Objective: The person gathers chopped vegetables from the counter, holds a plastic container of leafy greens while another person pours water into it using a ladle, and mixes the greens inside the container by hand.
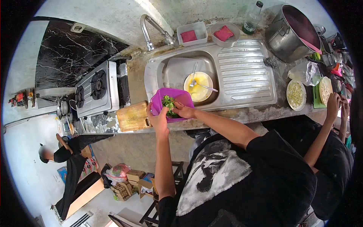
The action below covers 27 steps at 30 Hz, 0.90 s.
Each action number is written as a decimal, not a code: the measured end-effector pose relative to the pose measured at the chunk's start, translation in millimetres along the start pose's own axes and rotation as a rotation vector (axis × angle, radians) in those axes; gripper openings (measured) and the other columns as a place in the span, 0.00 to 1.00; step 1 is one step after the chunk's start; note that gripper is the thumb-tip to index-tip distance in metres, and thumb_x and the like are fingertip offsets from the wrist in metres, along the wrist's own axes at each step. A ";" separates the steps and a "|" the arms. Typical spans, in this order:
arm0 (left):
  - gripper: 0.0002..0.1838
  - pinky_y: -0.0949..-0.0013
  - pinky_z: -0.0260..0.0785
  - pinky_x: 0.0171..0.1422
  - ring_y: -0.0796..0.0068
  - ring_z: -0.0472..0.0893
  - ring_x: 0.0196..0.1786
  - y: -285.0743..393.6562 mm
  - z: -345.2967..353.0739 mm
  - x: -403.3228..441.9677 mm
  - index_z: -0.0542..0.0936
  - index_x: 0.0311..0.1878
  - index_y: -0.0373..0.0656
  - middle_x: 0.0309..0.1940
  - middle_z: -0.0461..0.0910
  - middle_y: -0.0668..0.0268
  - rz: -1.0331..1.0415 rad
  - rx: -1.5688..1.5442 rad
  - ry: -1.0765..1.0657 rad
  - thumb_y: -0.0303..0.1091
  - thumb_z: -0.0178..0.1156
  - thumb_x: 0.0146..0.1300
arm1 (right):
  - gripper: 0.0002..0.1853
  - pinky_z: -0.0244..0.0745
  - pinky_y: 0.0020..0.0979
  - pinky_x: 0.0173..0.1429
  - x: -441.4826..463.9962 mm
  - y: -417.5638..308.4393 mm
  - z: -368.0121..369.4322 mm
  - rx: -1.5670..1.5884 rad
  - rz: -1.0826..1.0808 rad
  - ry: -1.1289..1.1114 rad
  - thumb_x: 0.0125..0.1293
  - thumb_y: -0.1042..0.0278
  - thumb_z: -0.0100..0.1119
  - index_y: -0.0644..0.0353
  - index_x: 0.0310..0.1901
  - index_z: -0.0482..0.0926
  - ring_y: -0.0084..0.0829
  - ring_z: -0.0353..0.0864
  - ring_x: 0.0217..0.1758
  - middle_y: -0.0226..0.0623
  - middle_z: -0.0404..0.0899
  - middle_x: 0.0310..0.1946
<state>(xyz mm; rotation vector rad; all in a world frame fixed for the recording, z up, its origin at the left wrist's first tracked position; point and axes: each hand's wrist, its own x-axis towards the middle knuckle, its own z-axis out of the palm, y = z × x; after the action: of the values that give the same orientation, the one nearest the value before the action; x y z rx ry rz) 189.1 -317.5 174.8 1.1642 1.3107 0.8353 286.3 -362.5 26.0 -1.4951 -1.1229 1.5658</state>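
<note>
A purple plastic basin (158, 97) is at the sink's front left, with chopped-looking leafy greens (168, 103) inside it. My left hand (158, 120) grips the basin's near left rim, its thumb reaching over toward the leaves. Inside the basin, my right hand (183, 110) has its fingers closed around part of the greens. Right behind the basin, a pale bowl (201, 99) with yellow residue and two pieces of metal cutlery sits in the steel sink (214, 60).
A wooden cutting board (132, 116) lies left, near a gas stove (99, 90). Two containers with pink-red cloths or sponges (189, 36) stand behind the sink, beside a glass bottle (251, 20). At right are a large pot (289, 36), a plate of shredded food (296, 95) and another person's hands (334, 102).
</note>
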 end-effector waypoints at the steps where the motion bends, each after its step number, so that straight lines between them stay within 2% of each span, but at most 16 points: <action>1: 0.39 0.67 0.69 0.62 0.69 0.76 0.56 1.1 1.1 0.6 0.66 0.67 0.36 0.56 0.75 0.59 0.005 -0.002 -0.011 0.20 0.68 0.48 | 0.40 0.37 0.43 0.85 2.5 1.7 1.7 -0.006 -0.026 0.014 0.78 0.36 0.36 0.51 0.81 0.41 0.46 0.34 0.86 0.45 0.39 0.83; 9: 0.38 0.67 0.69 0.62 0.69 0.76 0.56 12.3 10.3 4.1 0.68 0.66 0.34 0.56 0.74 0.59 0.034 0.031 -0.026 0.20 0.68 0.48 | 0.41 0.36 0.45 0.85 12.1 9.0 1.2 0.019 -0.027 0.051 0.77 0.35 0.34 0.48 0.81 0.38 0.48 0.32 0.85 0.43 0.37 0.83; 13: 0.38 0.68 0.70 0.61 0.70 0.76 0.56 17.2 18.2 5.7 0.68 0.66 0.34 0.56 0.74 0.59 0.076 0.149 -0.011 0.20 0.68 0.47 | 0.41 0.36 0.45 0.85 15.9 11.4 0.7 0.081 -0.080 0.067 0.78 0.36 0.37 0.48 0.81 0.38 0.47 0.32 0.86 0.45 0.37 0.83; 15: 0.39 0.67 0.70 0.62 0.69 0.77 0.56 20.3 21.9 6.2 0.68 0.66 0.34 0.57 0.75 0.59 0.076 0.113 -0.031 0.21 0.69 0.47 | 0.41 0.36 0.45 0.85 20.8 12.5 -2.4 0.113 -0.115 0.097 0.78 0.37 0.38 0.47 0.81 0.38 0.47 0.32 0.86 0.47 0.37 0.83; 22: 0.39 0.65 0.69 0.65 0.68 0.77 0.58 27.7 29.8 8.3 0.68 0.66 0.35 0.58 0.75 0.60 0.107 0.075 -0.057 0.22 0.70 0.47 | 0.40 0.35 0.42 0.85 14.0 -6.6 -9.3 0.145 -0.089 0.106 0.79 0.42 0.40 0.54 0.81 0.40 0.46 0.32 0.86 0.52 0.39 0.82; 24: 0.40 0.65 0.69 0.64 0.69 0.77 0.59 30.5 29.5 10.4 0.68 0.67 0.36 0.59 0.75 0.60 0.094 0.093 -0.057 0.22 0.69 0.47 | 0.39 0.35 0.42 0.85 32.7 11.0 -2.5 0.176 -0.239 0.151 0.79 0.44 0.41 0.54 0.81 0.40 0.46 0.32 0.86 0.53 0.38 0.82; 27: 0.39 0.65 0.72 0.62 0.67 0.79 0.56 30.2 29.2 14.4 0.67 0.67 0.35 0.57 0.76 0.57 0.098 0.046 -0.074 0.20 0.68 0.49 | 0.40 0.34 0.41 0.85 13.2 -20.4 -17.3 0.136 -0.153 0.107 0.79 0.42 0.39 0.54 0.81 0.40 0.46 0.31 0.86 0.52 0.37 0.82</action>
<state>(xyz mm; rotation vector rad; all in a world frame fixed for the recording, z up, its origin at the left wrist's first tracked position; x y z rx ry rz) 224.1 -300.7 196.4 1.2925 1.2260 0.8282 300.4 -340.3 40.1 -1.3534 -1.0235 1.4122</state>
